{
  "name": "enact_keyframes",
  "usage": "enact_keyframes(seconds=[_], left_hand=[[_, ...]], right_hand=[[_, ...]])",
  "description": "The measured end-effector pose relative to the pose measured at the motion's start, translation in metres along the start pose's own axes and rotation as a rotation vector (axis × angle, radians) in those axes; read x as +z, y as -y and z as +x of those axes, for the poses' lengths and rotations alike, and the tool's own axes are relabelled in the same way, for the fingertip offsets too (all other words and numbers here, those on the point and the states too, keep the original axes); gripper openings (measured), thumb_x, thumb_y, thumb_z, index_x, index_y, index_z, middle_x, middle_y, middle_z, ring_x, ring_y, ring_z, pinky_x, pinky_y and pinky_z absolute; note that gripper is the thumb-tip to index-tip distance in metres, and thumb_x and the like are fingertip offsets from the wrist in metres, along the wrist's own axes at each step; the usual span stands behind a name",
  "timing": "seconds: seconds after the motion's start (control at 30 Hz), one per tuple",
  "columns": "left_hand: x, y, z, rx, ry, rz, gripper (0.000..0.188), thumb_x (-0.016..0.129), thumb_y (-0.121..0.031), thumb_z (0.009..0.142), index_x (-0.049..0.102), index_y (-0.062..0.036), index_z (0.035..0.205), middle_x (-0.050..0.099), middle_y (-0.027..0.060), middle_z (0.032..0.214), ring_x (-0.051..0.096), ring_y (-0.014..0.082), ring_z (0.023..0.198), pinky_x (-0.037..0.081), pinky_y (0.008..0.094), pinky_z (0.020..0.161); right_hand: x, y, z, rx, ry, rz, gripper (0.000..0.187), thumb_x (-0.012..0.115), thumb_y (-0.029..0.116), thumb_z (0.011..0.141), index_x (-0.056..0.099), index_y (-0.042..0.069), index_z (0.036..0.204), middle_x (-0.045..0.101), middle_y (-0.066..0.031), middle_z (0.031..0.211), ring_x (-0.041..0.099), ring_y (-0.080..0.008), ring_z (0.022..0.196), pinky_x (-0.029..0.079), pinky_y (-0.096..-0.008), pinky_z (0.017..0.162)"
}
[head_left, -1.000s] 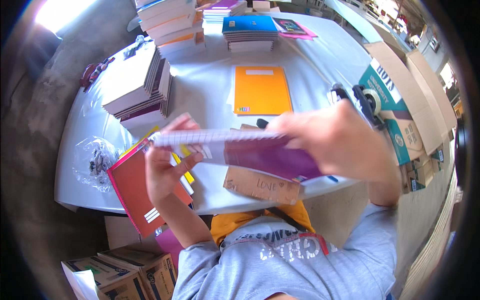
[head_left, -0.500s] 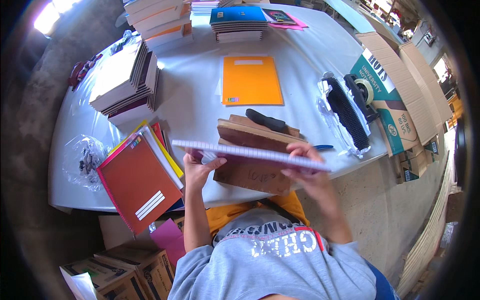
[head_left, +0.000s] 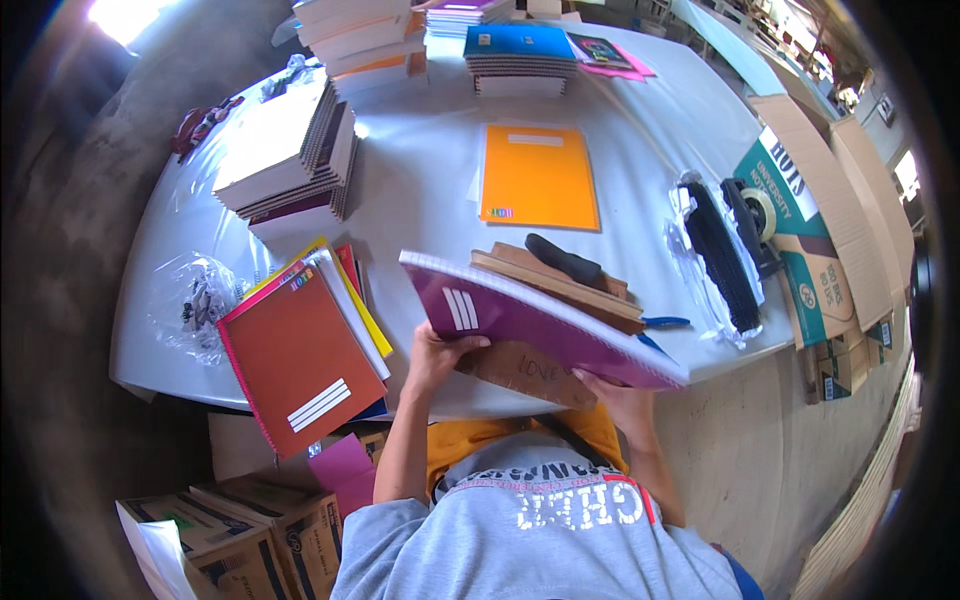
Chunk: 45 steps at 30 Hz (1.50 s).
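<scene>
A purple spiral notebook (head_left: 530, 325) is held tilted above the near table edge, its purple cover with white label stripes facing me. My left hand (head_left: 440, 357) grips its lower left edge, thumb on the cover. My right hand (head_left: 615, 393) grips the lower edge near the right end, its fingers partly hidden. Beneath and behind the notebook is a brown wooden or cardboard stand (head_left: 505, 375) with handwriting on it. On top of the stand rests a black-handled tool (head_left: 563, 260). An orange notebook (head_left: 540, 178) lies flat farther back.
Left of my hands lies a fanned pile of notebooks, a brown one (head_left: 300, 350) uppermost. Notebook stacks (head_left: 275, 150) stand farther left and a blue-topped stack (head_left: 520, 60) at the back. Black binding coils (head_left: 715, 255), a tape dispenser (head_left: 755, 215) and an open carton (head_left: 815, 255) are right.
The notebook has turned from nearly edge-on to show its purple cover, and its right end has dropped. My right hand has moved down to the lower edge. The view has shifted slightly.
</scene>
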<state>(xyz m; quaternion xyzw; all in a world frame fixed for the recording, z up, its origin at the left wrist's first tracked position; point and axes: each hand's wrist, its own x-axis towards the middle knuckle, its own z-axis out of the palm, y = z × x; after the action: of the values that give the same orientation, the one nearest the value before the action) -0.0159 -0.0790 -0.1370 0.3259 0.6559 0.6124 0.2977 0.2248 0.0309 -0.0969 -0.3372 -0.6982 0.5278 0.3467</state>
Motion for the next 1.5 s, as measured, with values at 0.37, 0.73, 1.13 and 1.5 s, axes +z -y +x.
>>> enact_keyframes(seconds=[0.37,0.73,1.13,1.5], left_hand=[[-0.007,-0.05,0.014,0.332,-0.159,0.195,0.036,0.067,0.003,0.078,0.048,-0.0005,0.109,0.065,0.0103,0.086,0.061,0.0097,0.076,0.047,0.0236,0.065],[0.013,-0.043,0.079,0.425,-0.107,-0.32,0.037,0.063,0.003,0.082,0.042,-0.0013,0.111,0.064,0.0092,0.094,0.06,0.0126,0.089,0.047,0.0256,0.08],[0.016,-0.026,0.064,0.354,-0.135,-0.413,0.032,0.057,0.009,0.083,0.039,-0.006,0.105,0.06,0.0057,0.093,0.056,0.0109,0.085,0.045,0.0237,0.072],[0.006,0.022,0.043,0.307,-0.379,0.73,0.039,0.069,0.0,0.067,0.051,-0.003,0.102,0.064,0.0134,0.093,0.056,0.0342,0.092,0.041,0.042,0.082]], right_hand=[[-0.023,0.051,0.045,-0.018,-0.061,0.054,0.02,0.069,0.016,0.081,0.06,-0.001,0.08,0.057,-0.0006,0.059,0.048,-0.0078,0.042,0.036,-0.0222,0.039],[-0.019,0.097,0.094,-0.281,-0.074,-0.185,0.027,0.068,0.024,0.082,0.064,-0.003,0.085,0.067,-0.008,0.07,0.062,-0.0147,0.062,0.046,-0.0273,0.059],[-0.011,0.115,0.091,-0.468,0.039,-0.388,0.027,0.068,0.022,0.079,0.064,-0.002,0.09,0.066,-0.0145,0.073,0.065,-0.0262,0.063,0.048,-0.0333,0.058],[-0.093,0.002,0.087,-0.181,0.566,0.119,0.04,0.072,0.013,0.074,0.06,0.004,0.111,0.059,-0.0085,0.114,0.056,-0.0155,0.102,0.044,-0.0293,0.086]])
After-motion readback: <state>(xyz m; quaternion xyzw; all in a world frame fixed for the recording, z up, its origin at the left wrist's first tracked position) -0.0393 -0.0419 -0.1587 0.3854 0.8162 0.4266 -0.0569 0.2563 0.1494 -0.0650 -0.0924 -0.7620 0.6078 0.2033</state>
